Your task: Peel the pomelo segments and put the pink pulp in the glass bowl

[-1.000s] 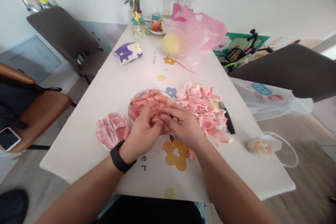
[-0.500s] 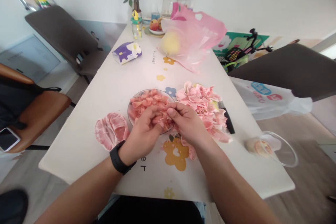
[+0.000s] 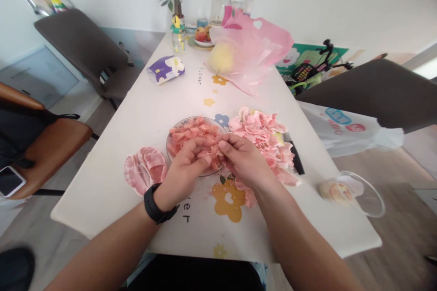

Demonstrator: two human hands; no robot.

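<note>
My left hand (image 3: 182, 175) and my right hand (image 3: 242, 161) meet over the right side of a round plate (image 3: 174, 154), their fingertips pinched together on pink pomelo flesh. The plate holds a mound of torn flesh (image 3: 194, 131). A heap of pale pink membrane (image 3: 261, 134) lies against my right hand. Left of my left hand rest peeled pomelo segments (image 3: 145, 170). A black-handled knife (image 3: 296, 158) lies beyond the heap. Farther up the table, a whole yellow pomelo (image 3: 221, 58) sits in a pink plastic bag (image 3: 262, 36).
A clear plastic bowl (image 3: 367, 198) with a pale lump inside sits at the table's right edge. A purple tissue pack (image 3: 165, 69), a fruit plate (image 3: 201, 38) and a bottle (image 3: 178, 38) stand up the table. Chairs flank it, and a white bag (image 3: 351, 134) hangs on the right.
My hands have shifted from the plate's middle toward its right side. Their fingers no longer overlap and now pinch the flesh tip to tip.
</note>
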